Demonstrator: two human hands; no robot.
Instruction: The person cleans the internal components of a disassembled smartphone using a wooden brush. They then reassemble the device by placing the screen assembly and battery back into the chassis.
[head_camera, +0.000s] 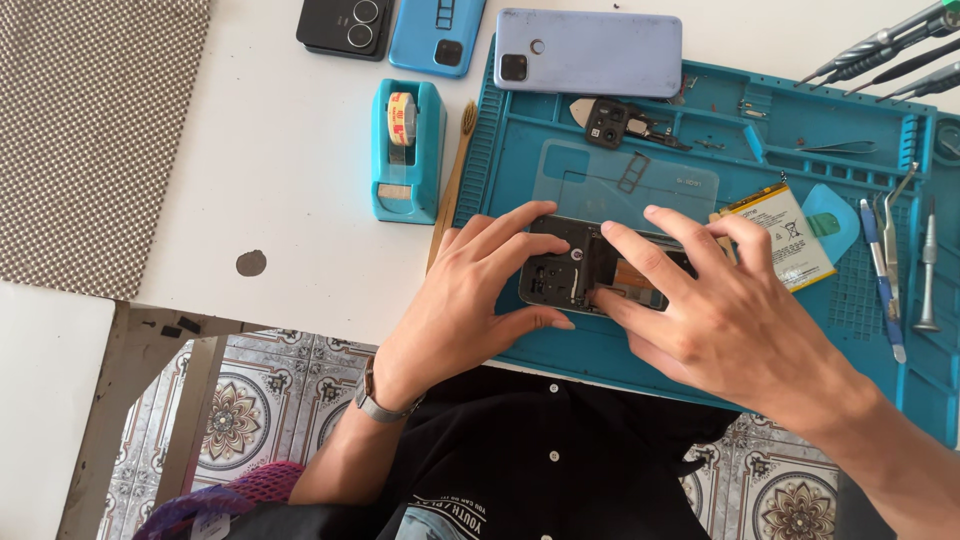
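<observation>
Both my hands are on the opened phone (590, 272), which lies flat on the blue work mat (560, 345) right under my fingers. My left hand (470, 295) clamps its left end, thumb on the near edge and fingers curled over the far edge. My right hand (720, 310) lies over the right half with fingers spread, index tip pressing down inside the frame near the middle; can't tell what's under that fingertip.

Just right of my right hand: a loose battery (785, 232), tilted, with a blue pry pick (832, 218) beside it. Further right, tweezers and small drivers (900, 262) lie on the mat.

Just beyond my fingers, a clear plastic sheet (620, 180). Left of my left hand, a blue tape dispenser (407, 150). Past the sheet, a loose camera module (607, 123). Farthest out, three phones face down: lavender (590, 52), blue (437, 35), black (345, 25). More drivers (890, 50) far right.
</observation>
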